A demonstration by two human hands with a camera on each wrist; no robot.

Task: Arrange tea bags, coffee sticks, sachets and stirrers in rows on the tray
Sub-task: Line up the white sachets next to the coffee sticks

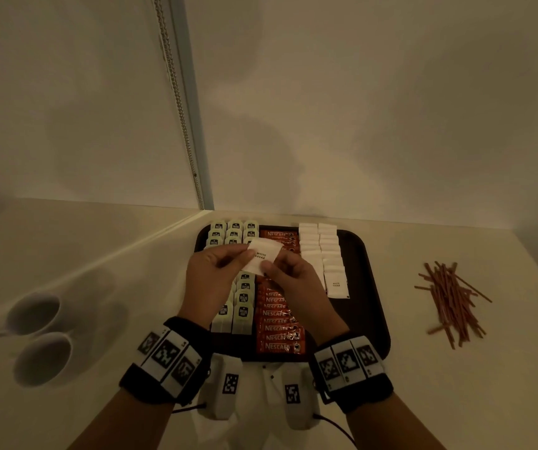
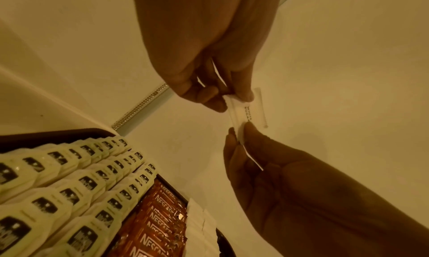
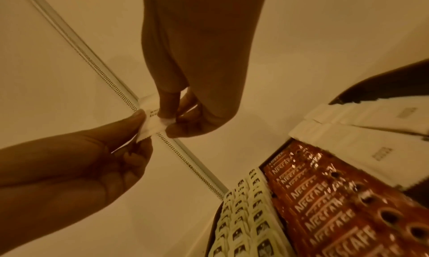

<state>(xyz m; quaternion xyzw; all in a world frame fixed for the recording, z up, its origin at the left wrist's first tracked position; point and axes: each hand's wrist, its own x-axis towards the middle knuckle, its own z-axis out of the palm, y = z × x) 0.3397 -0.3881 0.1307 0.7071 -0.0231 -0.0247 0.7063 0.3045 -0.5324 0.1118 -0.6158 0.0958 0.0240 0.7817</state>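
Both hands, left hand [image 1: 210, 280] and right hand [image 1: 293, 280], pinched one white paper sugar sachet [image 1: 262, 259] at frame centre (advice: lay it print-up, overlapping the sachet rows [image 1: 324, 251]).

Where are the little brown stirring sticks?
In the head view, the stirrers lie in a loose pile on the counter, right of the tray, not on it.

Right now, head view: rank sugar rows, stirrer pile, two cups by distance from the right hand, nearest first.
1. Sugar rows: on the tray, just right of the right hand.
2. Stirrer pile: on the counter, right of the tray.
3. Two cups: far left of the counter, beyond the left hand.
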